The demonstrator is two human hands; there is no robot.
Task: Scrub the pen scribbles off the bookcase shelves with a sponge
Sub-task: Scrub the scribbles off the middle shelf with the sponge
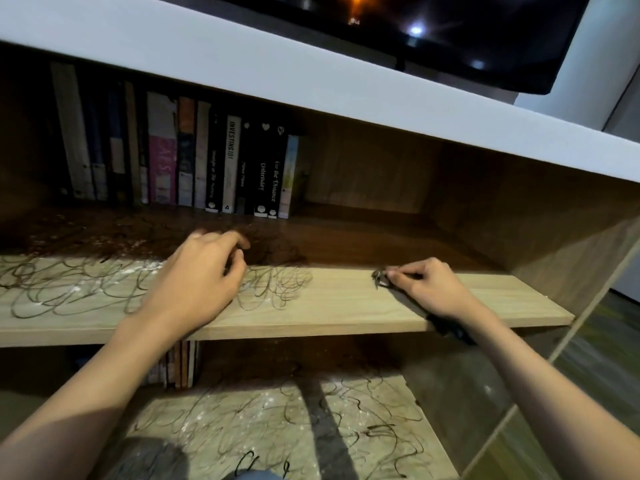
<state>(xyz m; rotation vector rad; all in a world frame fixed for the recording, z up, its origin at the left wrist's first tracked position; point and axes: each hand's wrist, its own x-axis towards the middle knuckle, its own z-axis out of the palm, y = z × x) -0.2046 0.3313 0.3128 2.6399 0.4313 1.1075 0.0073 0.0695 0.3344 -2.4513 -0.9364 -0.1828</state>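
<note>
On the upper shelf, the white spine in the row of books reads "INVESTING 101" in black capitals running down it. Two black spines to its right carry white gothic lettering: one reads "Underhiday" as far as can be made out, the next "Go the Distance". The other spines' lettering is too blurred to read. The dark screen above bears a small logo, seemingly "LG".

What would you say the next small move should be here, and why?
Probably slide the right hand, which pinches a small dark object, left onto the scribbles; the upper shelf beneath it is already bare.
</note>
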